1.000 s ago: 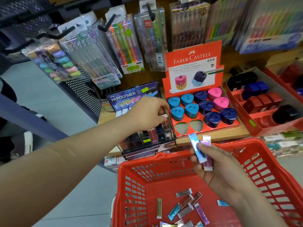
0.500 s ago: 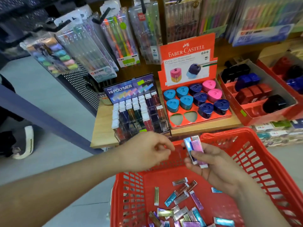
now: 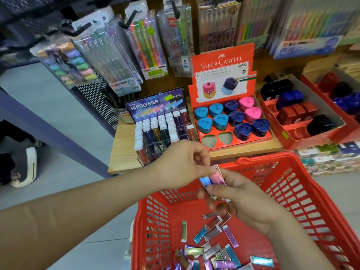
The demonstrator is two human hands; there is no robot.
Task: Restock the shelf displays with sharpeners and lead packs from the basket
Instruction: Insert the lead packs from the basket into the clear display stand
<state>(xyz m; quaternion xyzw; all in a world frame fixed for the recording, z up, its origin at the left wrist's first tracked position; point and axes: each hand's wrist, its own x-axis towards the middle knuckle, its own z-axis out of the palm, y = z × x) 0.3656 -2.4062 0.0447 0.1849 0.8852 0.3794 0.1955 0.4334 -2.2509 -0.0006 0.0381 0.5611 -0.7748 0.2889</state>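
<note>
1. Far out to the left of our left hand, a dark shoe (image 3: pixel 25 166) with a white sole stands on the pale floor.
2. Our left hand (image 3: pixel 183 164) reaches in over the near-left corner of the basket (image 3: pixel 155 221); its thumb and forefinger are curled and pinch the upper end of the pink lead pack (image 3: pixel 219 175).
3. Just beyond the left hand's knuckles stands the lead display (image 3: pixel 153 103), a clear stepped rack marked HI-POLYMER on a wooden shelf (image 3: pixel 124 152); rows of white-capped packs fill it.
4. Between our two hands the pink lead pack lies against a blue lead pack (image 3: pixel 205 181); both are tilted.
5. Our right hand (image 3: pixel 243 199) holds both packs; its fingers curl round their lower ends.
6. Beyond the right hand sits the sharpener display (image 3: pixel 222 62), a red Faber-Castell tray; it holds blue, navy and pink heart-shaped sharpeners (image 3: pixel 216 110).
7. Beneath both hands the red basket is open; loose lead packs (image 3: pixel 212 248) lie scattered on its floor, below the right wrist.
8. Further right of the right hand, a red box (image 3: pixel 311 136) holds black, blue and red block sharpeners (image 3: pixel 290 98).
</note>
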